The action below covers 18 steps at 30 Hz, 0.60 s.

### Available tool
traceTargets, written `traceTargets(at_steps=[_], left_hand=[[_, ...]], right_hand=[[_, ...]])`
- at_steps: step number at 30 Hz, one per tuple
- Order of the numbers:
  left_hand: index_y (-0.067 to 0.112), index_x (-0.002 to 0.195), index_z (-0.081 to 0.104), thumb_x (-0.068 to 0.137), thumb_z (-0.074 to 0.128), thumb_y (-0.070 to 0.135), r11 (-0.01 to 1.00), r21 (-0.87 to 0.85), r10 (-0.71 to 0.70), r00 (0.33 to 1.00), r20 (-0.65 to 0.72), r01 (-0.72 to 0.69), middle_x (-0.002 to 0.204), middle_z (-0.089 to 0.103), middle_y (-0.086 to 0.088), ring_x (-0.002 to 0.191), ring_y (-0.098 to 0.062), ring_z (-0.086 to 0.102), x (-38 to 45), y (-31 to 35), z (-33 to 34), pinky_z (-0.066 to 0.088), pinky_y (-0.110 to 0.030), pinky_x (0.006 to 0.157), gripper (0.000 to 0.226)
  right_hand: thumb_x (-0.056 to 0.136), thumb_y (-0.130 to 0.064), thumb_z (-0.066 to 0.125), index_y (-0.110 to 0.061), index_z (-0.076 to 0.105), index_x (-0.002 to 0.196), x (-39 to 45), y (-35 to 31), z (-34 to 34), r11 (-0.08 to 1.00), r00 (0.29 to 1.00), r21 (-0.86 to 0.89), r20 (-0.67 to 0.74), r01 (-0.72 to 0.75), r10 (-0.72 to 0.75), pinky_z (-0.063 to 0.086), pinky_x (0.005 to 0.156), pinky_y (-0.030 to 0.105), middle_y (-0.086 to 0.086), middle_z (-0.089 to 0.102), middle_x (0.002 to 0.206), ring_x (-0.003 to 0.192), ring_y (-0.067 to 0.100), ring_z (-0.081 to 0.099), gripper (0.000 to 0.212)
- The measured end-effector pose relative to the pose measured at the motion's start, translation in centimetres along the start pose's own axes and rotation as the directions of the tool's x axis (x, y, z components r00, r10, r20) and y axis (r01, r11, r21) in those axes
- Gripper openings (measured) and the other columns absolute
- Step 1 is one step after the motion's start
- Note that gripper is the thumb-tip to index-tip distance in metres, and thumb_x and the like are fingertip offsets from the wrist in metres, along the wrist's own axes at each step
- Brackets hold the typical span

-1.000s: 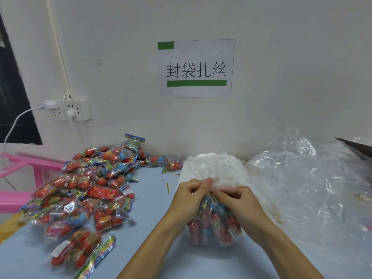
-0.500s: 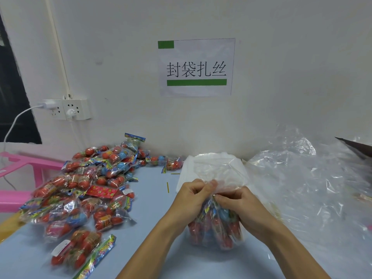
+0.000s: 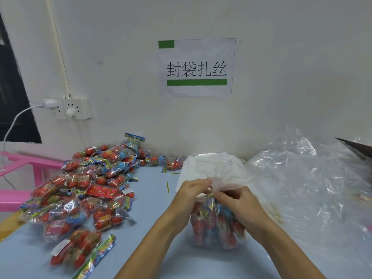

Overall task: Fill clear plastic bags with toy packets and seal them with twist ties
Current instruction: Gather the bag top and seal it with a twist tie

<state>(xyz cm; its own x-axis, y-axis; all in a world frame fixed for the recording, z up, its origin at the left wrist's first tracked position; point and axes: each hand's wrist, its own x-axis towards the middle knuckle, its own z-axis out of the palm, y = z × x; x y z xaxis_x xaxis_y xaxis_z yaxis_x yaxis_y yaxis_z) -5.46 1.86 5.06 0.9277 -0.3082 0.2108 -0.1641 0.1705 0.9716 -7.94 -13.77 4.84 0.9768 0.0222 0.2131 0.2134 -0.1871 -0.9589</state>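
Note:
A clear plastic bag (image 3: 215, 228) filled with red and blue toy packets stands on the blue table (image 3: 149, 214) in front of me. My left hand (image 3: 191, 196) pinches the gathered neck of the bag from the left. My right hand (image 3: 239, 206) grips the same neck from the right, fingers curled; whether a tie lies between the fingers is hidden. The loose bag top (image 3: 221, 174) fans out above both hands. A yellow twist tie (image 3: 167, 187) lies on the table just left of my left hand, another twist tie (image 3: 175, 173) further back.
A big heap of toy packets (image 3: 84, 190) covers the table's left half. Crumpled clear plastic bags (image 3: 314, 182) pile up at the right. A pink stool (image 3: 24, 178) stands beyond the left edge. A socket strip (image 3: 68, 108) and a paper sign (image 3: 196, 67) hang on the wall.
Both hands have worked at the bag's neck, staying together; the right hand has shifted slightly lower and its fingers have turned on the neck. The bag's loose top has bunched tighter.

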Motion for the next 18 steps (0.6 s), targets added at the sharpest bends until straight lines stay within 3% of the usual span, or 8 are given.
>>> traceTargets(at_steps=[2,6,12,18], left_hand=[[0.004,0.092,0.078,0.087,0.058,0.029,0.998,-0.047,0.027,0.998,-0.057,-0.029,0.091,0.073,-0.010,0.085,-0.015,0.068,0.1,0.0,-0.2,0.055,-0.026,0.071,0.032],[0.022,0.090,0.079,0.096,0.057,0.010,0.988,0.117,0.122,0.973,-0.194,-0.101,0.084,0.074,0.002,0.085,-0.012,0.068,0.2,-0.1,-0.8,0.053,-0.020,0.075,0.026],[0.022,0.086,0.074,0.089,0.072,0.022,0.902,0.411,0.240,0.946,-0.217,-0.134,0.082,0.073,0.012,0.082,-0.004,0.067,0.3,-0.4,-0.5,0.054,-0.017,0.073,0.004],[0.022,0.084,0.074,0.085,0.076,0.024,0.903,0.423,0.225,0.919,-0.325,-0.072,0.080,0.073,0.009,0.079,-0.003,0.067,0.4,-0.5,-1.2,0.052,-0.013,0.069,0.003]], right_hand=[[0.094,-0.023,0.067,-0.017,0.078,0.097,0.2,0.1,0.1,1.000,1.000,-0.004,-0.021,-0.022,0.022,0.056,0.086,0.029,-0.006,0.077,0.092,0.094,0.012,0.071,0.013],[0.094,-0.022,0.066,-0.021,0.078,0.089,0.9,0.3,0.2,1.000,0.998,0.017,-0.054,-0.026,0.027,0.051,0.066,0.012,-0.010,0.077,0.086,0.085,0.004,0.070,0.013],[0.091,-0.022,0.069,-0.021,0.078,0.086,2.7,0.0,0.8,0.999,0.981,-0.014,-0.194,-0.032,0.028,0.048,0.065,0.015,-0.010,0.075,0.081,0.083,0.007,0.069,0.010],[0.093,-0.021,0.066,-0.016,0.077,0.094,4.2,-0.3,2.8,0.998,0.986,0.020,-0.151,-0.062,0.064,0.053,0.075,0.023,-0.003,0.075,0.094,0.093,0.013,0.070,0.013]])
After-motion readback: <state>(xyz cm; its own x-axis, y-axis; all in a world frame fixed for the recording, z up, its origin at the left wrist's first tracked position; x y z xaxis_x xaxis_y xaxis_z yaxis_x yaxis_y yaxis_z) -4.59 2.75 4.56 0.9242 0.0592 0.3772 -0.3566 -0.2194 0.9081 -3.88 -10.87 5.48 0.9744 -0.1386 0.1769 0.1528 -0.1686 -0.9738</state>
